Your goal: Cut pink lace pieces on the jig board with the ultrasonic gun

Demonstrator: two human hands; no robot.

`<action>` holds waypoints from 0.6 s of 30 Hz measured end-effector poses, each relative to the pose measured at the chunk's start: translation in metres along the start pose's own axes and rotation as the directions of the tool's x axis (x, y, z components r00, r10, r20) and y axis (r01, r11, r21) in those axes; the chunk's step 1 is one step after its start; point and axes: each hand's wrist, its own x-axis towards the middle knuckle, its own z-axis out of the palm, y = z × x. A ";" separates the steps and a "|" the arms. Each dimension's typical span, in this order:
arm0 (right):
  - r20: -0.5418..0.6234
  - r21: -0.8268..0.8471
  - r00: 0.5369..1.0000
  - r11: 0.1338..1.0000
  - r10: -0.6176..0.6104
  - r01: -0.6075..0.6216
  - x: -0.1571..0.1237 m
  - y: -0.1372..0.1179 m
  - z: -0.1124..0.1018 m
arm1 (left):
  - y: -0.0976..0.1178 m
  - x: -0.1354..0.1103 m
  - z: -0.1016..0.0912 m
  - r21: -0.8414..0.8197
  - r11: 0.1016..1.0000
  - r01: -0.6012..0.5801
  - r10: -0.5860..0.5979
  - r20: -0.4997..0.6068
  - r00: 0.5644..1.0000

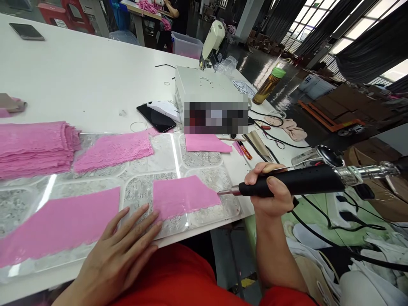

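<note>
Gripping a black-handled tool (306, 180), the right hand (270, 202) has its thin metal tip at the right end of a small pink fabric piece (185, 197), which lies on a patterned mat (137, 189). The left hand (111, 250) rests flat, grasping nothing, fingers at the piece's lower left corner, beside a larger pink piece (70, 223).

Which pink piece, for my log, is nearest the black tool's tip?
The piece immediately right of the left hand: its right end is at the tip; the others lie farther.
</note>
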 end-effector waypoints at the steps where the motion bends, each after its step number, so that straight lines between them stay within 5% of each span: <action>1: 0.006 -0.002 1.000 1.000 -0.003 0.003 0.000 0.001 0.000 | 0.002 0.001 0.000 -0.020 1.000 0.023 -0.024 -0.011 1.000; 6: 0.032 -0.026 0.999 0.999 -0.030 0.031 -0.001 0.002 -0.001 | 0.008 0.000 0.003 -0.111 0.982 0.151 -0.159 -0.075 0.984; 18: -0.014 -0.011 0.999 0.999 -0.035 0.034 -0.001 0.000 0.009 | 0.003 -0.001 -0.001 -0.014 0.999 0.034 -0.034 0.004 0.999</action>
